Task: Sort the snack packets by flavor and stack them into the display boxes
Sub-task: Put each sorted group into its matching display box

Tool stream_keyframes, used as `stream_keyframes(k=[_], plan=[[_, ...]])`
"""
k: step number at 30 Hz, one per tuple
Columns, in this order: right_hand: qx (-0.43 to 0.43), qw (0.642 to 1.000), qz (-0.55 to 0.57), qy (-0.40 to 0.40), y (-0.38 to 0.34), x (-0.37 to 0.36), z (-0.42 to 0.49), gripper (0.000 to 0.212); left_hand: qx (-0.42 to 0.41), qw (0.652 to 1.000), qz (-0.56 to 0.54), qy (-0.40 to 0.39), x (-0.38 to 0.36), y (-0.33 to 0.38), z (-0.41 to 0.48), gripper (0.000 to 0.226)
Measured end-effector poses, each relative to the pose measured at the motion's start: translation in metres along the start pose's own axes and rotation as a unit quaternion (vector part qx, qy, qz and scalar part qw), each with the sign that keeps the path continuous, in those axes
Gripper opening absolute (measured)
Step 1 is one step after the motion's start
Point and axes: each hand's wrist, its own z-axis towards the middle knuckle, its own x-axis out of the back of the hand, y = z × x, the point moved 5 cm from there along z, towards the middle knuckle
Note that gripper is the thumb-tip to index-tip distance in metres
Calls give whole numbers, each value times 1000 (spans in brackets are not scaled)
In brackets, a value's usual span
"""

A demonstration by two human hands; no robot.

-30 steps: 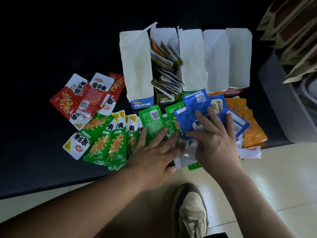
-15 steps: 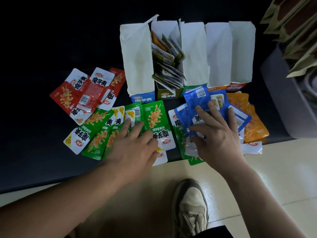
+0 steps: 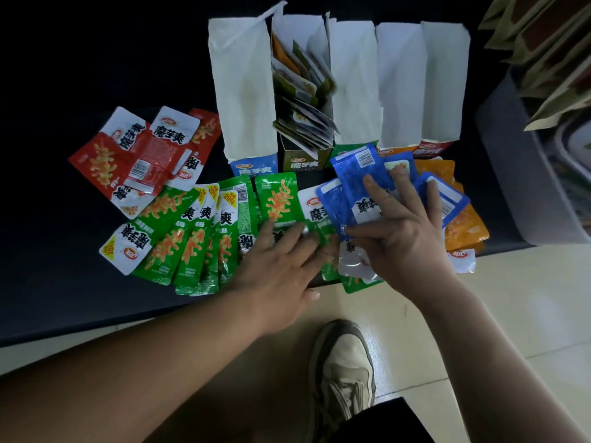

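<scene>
A view from above of a dark table covered with snack packets, sorted roughly by colour. Red packets lie at the far left, a fan of green packets sits in the middle, blue packets overlap to the right, and orange packets lie at the far right, partly under the blue ones.

Behind them stands a row of display boxes with tall white flaps. One open box, second from the left, holds a stack of olive-coloured packets; the contents of the others are hidden.

The left hand lies flat, fingers spread and relaxed, pressing on the right end of the green fan without gripping anything. The right hand rests on the blue pile, fingers splayed over the top packets, thumb reaching towards their lower edge; whether it is pinching a packet cannot be told.

A shoe stands on the pale tiled floor below the table edge.
</scene>
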Motion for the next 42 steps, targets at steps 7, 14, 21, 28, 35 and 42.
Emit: stream_keyframes(k=[7, 14, 21, 28, 35, 42], plan=[[2, 1000, 15, 16, 2, 1, 0, 21, 28, 999, -12, 25, -4, -18, -26, 75], [8, 999, 27, 16, 6, 1, 2, 23, -112, 979, -108, 128, -3, 22, -4, 63], [7, 999, 21, -30, 6, 3, 4, 28, -56, 994, -62, 72, -2, 15, 5, 72], [-3, 998, -11, -55, 0, 2, 3, 24, -8, 999, 30, 29, 1, 2, -14, 67], [-13, 997, -26, -75, -10, -2, 3, 21, -5, 999, -25, 48, 6, 7, -7, 80], [-26, 995, -33, -86, -8, -1, 4, 38, 10, 997, -16, 80, -13, -20, -21, 67]])
